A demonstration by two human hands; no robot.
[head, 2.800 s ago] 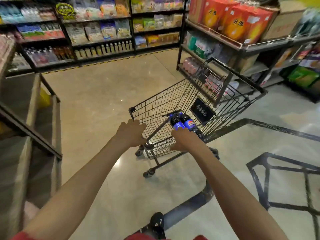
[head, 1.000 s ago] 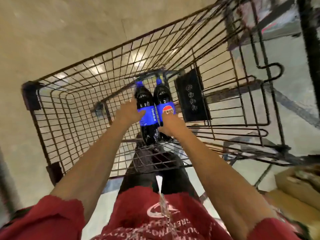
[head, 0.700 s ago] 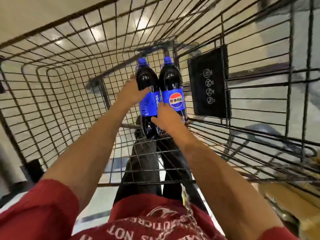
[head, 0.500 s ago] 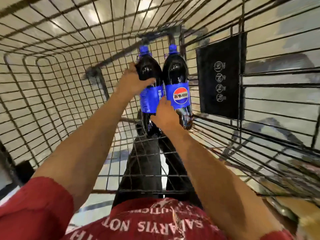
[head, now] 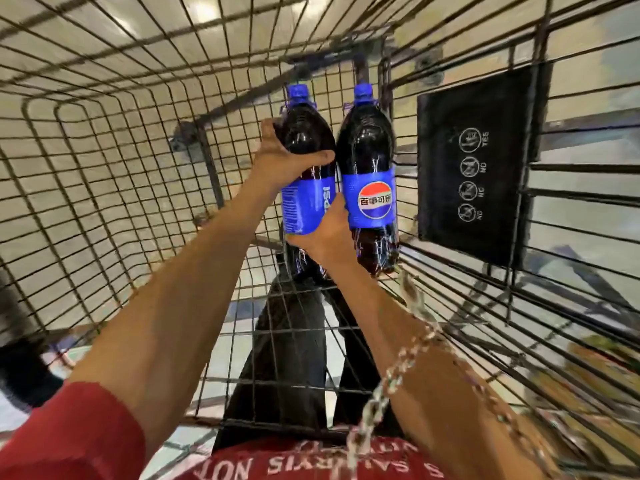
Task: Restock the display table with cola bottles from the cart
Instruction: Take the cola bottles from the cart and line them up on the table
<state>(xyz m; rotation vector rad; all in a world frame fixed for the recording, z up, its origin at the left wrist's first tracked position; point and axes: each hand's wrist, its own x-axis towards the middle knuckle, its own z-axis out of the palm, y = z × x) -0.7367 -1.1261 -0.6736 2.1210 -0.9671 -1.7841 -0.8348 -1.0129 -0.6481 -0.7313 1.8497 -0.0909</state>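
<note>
Cola bottle on left [head: 306, 140] gripped by left hand [head: 280, 164]; right hand [head: 325, 233] grips 百事可乐-logo bottle [head: 370, 140]; both in cart [head: 209, 164].

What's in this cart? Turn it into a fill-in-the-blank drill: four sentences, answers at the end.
1. The wire cart holds ___ cola bottles.
2. Both caps are ___.
3. The left hand grips the left bottle just above its ___.
4. The right bottle shows a round ___ toward the camera.

Missing words: two, blue, label, logo.
</note>
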